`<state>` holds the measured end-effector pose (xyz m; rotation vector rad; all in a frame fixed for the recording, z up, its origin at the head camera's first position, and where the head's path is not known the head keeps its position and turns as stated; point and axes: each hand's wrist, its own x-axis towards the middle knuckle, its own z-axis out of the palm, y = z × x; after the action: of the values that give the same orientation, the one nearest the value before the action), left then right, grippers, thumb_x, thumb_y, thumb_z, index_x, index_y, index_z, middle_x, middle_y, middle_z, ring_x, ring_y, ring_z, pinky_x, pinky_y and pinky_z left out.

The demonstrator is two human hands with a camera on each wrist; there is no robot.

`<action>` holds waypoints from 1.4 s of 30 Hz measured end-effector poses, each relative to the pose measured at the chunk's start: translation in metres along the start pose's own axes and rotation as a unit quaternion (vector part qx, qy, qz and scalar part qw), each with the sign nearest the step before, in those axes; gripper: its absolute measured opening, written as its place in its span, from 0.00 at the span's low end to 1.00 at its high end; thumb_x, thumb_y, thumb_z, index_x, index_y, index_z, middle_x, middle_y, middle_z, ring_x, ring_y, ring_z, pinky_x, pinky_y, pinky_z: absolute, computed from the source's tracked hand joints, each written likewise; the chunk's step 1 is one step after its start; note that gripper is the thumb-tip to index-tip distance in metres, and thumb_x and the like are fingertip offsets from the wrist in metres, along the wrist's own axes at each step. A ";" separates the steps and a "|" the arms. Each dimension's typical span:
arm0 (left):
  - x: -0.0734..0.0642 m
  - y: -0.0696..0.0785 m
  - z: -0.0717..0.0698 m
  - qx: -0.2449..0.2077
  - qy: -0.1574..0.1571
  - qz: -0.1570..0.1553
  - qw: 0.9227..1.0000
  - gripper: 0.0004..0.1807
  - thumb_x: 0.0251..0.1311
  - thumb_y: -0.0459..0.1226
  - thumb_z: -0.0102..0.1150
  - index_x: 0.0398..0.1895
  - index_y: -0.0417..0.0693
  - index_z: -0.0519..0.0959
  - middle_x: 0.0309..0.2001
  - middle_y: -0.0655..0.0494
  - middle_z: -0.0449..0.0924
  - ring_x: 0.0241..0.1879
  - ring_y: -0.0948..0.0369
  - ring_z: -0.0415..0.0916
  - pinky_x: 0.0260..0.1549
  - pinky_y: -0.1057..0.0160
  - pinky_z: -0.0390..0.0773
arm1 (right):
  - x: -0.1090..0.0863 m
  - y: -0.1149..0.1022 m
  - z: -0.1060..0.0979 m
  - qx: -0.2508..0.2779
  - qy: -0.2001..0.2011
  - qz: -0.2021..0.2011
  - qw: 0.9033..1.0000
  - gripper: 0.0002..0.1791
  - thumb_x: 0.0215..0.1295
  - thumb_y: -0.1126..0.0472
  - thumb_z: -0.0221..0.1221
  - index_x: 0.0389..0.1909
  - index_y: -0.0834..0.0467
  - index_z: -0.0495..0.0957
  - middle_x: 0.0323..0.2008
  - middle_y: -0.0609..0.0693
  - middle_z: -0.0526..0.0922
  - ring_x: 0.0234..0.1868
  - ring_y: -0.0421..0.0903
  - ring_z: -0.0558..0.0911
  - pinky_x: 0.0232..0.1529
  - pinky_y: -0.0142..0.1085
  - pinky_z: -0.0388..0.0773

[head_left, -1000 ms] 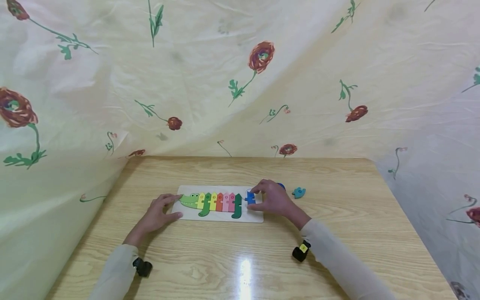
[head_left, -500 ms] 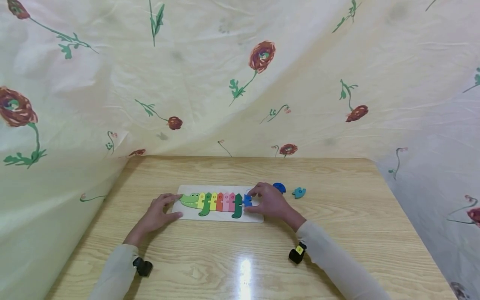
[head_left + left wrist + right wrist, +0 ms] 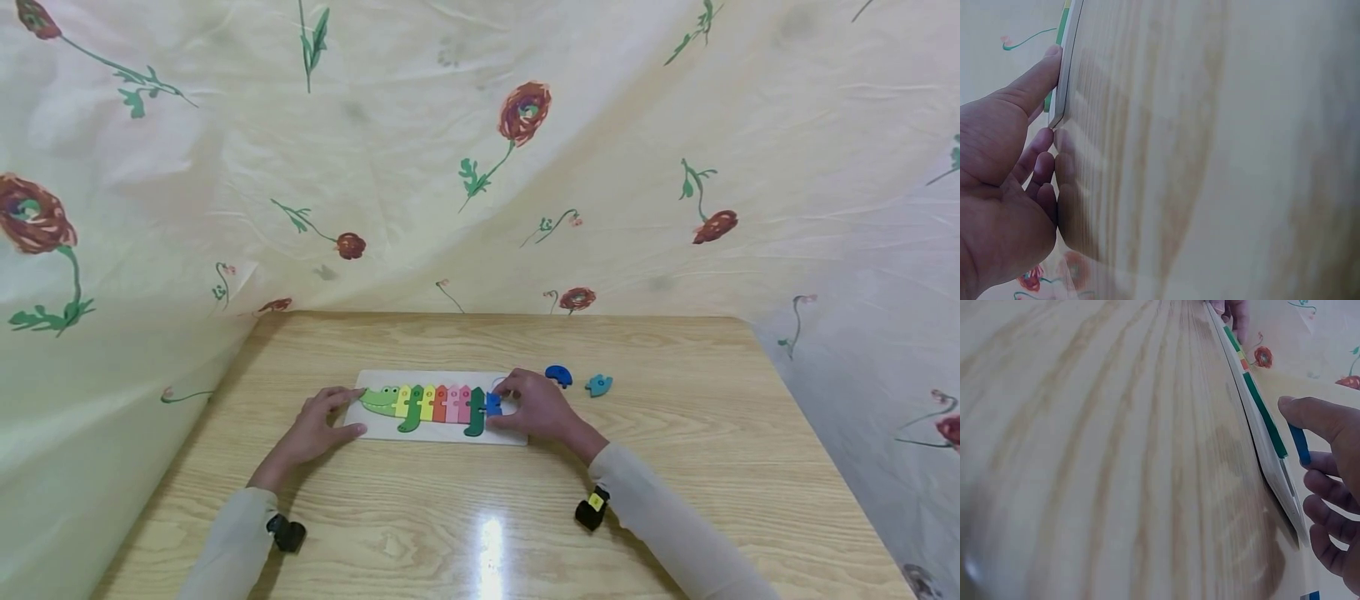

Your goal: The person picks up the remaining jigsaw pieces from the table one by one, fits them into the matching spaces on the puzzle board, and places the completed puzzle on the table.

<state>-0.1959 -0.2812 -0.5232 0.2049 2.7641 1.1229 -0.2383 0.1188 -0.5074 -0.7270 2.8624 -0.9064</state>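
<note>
A wooden crocodile puzzle board [image 3: 435,435] lies on the table. Its green head and a row of yellow, green, red and pink pieces lie in place, ending in a dark green leg piece [image 3: 476,412]. My right hand [image 3: 542,404] pinches a blue puzzle piece [image 3: 493,404] between thumb and fingers, just right of that leg piece. In the right wrist view this blue piece [image 3: 1299,445] is tilted, with its upper edge raised above the board. My left hand [image 3: 311,427] rests at the board's left end, thumb and index finger touching it; the other fingers curl loosely beside the corner.
Two loose pieces, a dark blue rounded one [image 3: 558,375] and a light blue one [image 3: 598,384], lie on the wooden table [image 3: 390,517] right of the board. A flowered cloth [image 3: 420,150] hangs behind and along the sides.
The right hand has moved slightly left with the blue piece, bringing it up beside the dark green leg piece. The dark blue loose piece is now fully uncovered. My left hand stays put.
</note>
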 end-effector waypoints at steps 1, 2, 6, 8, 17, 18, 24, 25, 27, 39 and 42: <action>0.000 0.000 0.000 0.001 0.000 0.000 1.000 0.36 0.62 0.47 0.71 0.73 0.51 0.71 0.71 0.36 0.63 0.66 0.38 0.59 0.61 0.32 0.63 | 0.000 0.000 0.001 0.000 -0.001 0.001 1.000 0.26 0.50 0.41 0.78 0.45 0.54 0.89 0.40 0.43 0.83 0.36 0.39 0.75 0.41 0.34 0.76; 0.000 0.000 0.000 0.001 0.001 0.000 1.000 0.36 0.62 0.47 0.71 0.73 0.51 0.71 0.71 0.36 0.63 0.66 0.38 0.59 0.61 0.32 0.63 | 0.000 0.000 0.001 0.000 -0.001 0.002 1.000 0.26 0.50 0.41 0.78 0.44 0.54 0.89 0.40 0.43 0.83 0.36 0.39 0.75 0.41 0.34 0.76; 0.001 -0.001 0.000 0.002 0.002 0.001 1.000 0.36 0.62 0.47 0.71 0.73 0.51 0.71 0.71 0.36 0.63 0.66 0.38 0.59 0.61 0.32 0.62 | 0.002 0.001 0.003 0.001 -0.001 0.001 1.000 0.26 0.50 0.42 0.78 0.44 0.54 0.88 0.38 0.43 0.83 0.36 0.40 0.75 0.42 0.35 0.77; 0.001 -0.001 0.000 0.000 0.002 0.001 1.000 0.37 0.62 0.47 0.71 0.73 0.51 0.71 0.71 0.36 0.63 0.66 0.38 0.58 0.62 0.32 0.62 | 0.003 0.002 0.005 0.001 -0.002 0.002 1.000 0.26 0.51 0.42 0.77 0.44 0.55 0.88 0.37 0.42 0.82 0.36 0.39 0.76 0.41 0.35 0.77; 0.001 -0.002 0.000 -0.003 0.003 -0.001 1.000 0.37 0.61 0.46 0.72 0.73 0.52 0.72 0.71 0.37 0.63 0.66 0.39 0.58 0.62 0.32 0.62 | 0.005 0.002 0.006 -0.001 -0.012 -0.001 1.000 0.25 0.52 0.43 0.77 0.45 0.55 0.88 0.38 0.43 0.83 0.37 0.40 0.76 0.42 0.35 0.77; 0.001 -0.002 0.000 -0.003 0.004 -0.002 1.000 0.37 0.61 0.46 0.72 0.73 0.52 0.72 0.71 0.37 0.63 0.66 0.39 0.58 0.62 0.32 0.62 | 0.005 0.001 0.006 -0.003 -0.014 -0.001 1.000 0.26 0.52 0.43 0.77 0.46 0.55 0.88 0.38 0.43 0.84 0.37 0.40 0.76 0.43 0.35 0.77; 0.002 -0.001 0.000 -0.004 0.004 0.002 1.000 0.36 0.62 0.46 0.72 0.73 0.52 0.72 0.71 0.37 0.64 0.65 0.39 0.59 0.61 0.33 0.63 | 0.005 0.000 0.006 -0.011 -0.014 -0.006 1.000 0.26 0.51 0.43 0.78 0.45 0.55 0.88 0.39 0.44 0.85 0.37 0.40 0.76 0.43 0.36 0.78; 0.002 -0.001 0.000 -0.003 0.003 0.002 1.000 0.36 0.62 0.46 0.72 0.73 0.52 0.72 0.71 0.37 0.64 0.65 0.39 0.59 0.61 0.32 0.63 | 0.005 0.000 0.006 -0.011 -0.014 -0.006 1.000 0.26 0.50 0.44 0.78 0.45 0.56 0.88 0.39 0.44 0.85 0.37 0.40 0.76 0.43 0.36 0.78; 0.002 -0.001 0.000 -0.003 0.002 0.000 1.000 0.36 0.62 0.46 0.71 0.73 0.52 0.72 0.71 0.37 0.64 0.66 0.39 0.58 0.62 0.32 0.62 | 0.005 0.000 0.006 -0.011 -0.017 -0.003 1.000 0.26 0.50 0.44 0.78 0.46 0.55 0.88 0.39 0.44 0.85 0.37 0.40 0.76 0.43 0.36 0.78; 0.001 0.001 0.000 -0.003 -0.003 -0.006 1.000 0.37 0.62 0.46 0.72 0.73 0.52 0.72 0.71 0.36 0.63 0.65 0.38 0.58 0.61 0.32 0.63 | 0.004 0.002 0.006 -0.007 -0.025 0.000 1.000 0.25 0.52 0.43 0.77 0.46 0.54 0.88 0.39 0.43 0.85 0.37 0.40 0.75 0.44 0.36 0.77; 0.001 0.000 0.000 -0.004 -0.003 -0.008 1.000 0.37 0.61 0.46 0.72 0.73 0.52 0.71 0.71 0.36 0.63 0.66 0.39 0.58 0.62 0.32 0.63 | 0.003 0.002 0.004 0.004 -0.027 0.007 1.000 0.24 0.52 0.44 0.78 0.46 0.54 0.88 0.40 0.43 0.84 0.38 0.40 0.76 0.45 0.37 0.77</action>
<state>-0.1965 -0.2811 -0.5234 0.1836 2.7507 1.1270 -0.2410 0.1165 -0.5111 -0.7196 2.8121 -0.8806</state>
